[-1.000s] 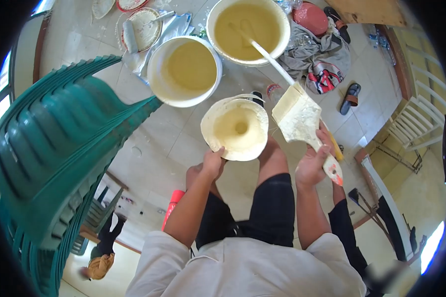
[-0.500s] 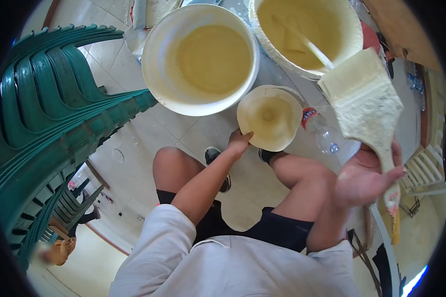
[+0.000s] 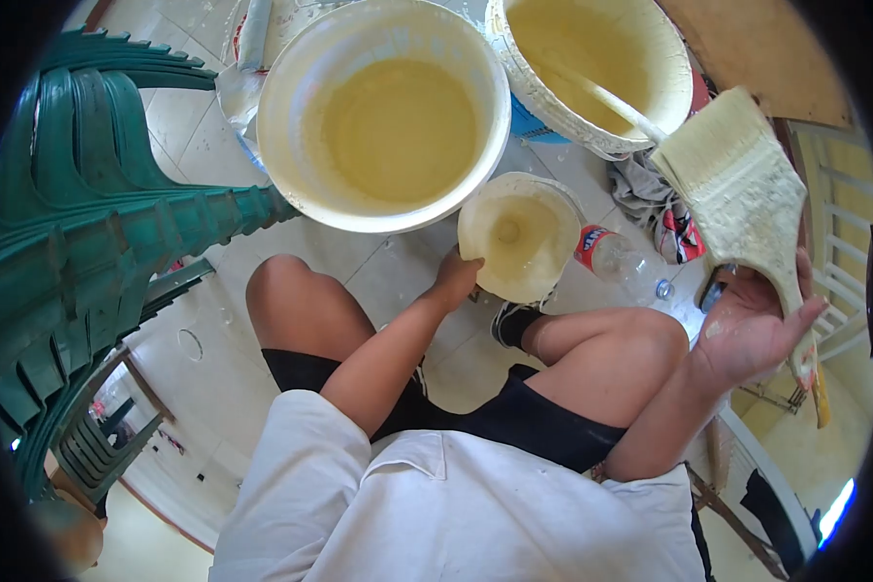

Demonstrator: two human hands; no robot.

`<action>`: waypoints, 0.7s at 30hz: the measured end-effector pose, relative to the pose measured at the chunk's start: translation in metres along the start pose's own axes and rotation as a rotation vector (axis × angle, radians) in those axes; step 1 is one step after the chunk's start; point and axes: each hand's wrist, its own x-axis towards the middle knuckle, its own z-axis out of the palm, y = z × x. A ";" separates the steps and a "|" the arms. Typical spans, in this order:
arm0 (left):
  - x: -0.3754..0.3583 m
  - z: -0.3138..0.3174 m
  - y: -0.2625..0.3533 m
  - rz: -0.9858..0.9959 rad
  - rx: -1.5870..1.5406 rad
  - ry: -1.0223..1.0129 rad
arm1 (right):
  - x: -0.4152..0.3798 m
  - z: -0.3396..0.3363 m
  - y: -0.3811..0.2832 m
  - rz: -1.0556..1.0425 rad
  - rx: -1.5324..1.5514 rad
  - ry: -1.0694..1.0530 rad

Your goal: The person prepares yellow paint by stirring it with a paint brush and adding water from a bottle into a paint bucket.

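The right hand (image 3: 752, 330) grips a wide paint-caked brush (image 3: 737, 194) by its handle, bristles up beside the knee. The left hand (image 3: 453, 278) pinches the small cup's (image 3: 514, 238) rim; keep it level while lowering near the big bucket (image 3: 383, 116)

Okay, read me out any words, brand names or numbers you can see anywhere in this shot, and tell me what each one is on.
No text here can be read.
plastic bottle: a red label with white marks, too small and blurred to read.
crumpled cloth: red and black printing, no legible letters.
small container in the left hand, wide brush in the right hand, both paint buckets: no lettering shows.
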 end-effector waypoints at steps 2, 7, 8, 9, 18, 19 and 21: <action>-0.003 -0.006 -0.002 0.022 0.006 -0.028 | 0.001 0.002 0.002 0.031 0.015 -0.057; -0.011 -0.020 0.005 -0.046 0.023 -0.056 | -0.002 0.005 0.008 0.018 -0.078 0.013; -0.015 -0.024 0.006 -0.021 0.080 -0.052 | -0.003 0.003 0.008 0.023 -0.076 0.008; -0.019 -0.029 0.007 0.006 0.139 -0.049 | -0.003 0.002 0.007 0.023 -0.072 -0.002; -0.107 -0.111 0.125 0.321 -0.530 0.546 | 0.003 -0.003 0.010 0.025 -0.121 0.037; -0.096 -0.117 0.129 0.327 -0.490 0.384 | 0.002 0.000 0.010 0.002 -0.123 0.021; -0.089 -0.117 0.128 0.363 -0.483 0.225 | 0.002 0.002 0.011 -0.007 -0.130 -0.019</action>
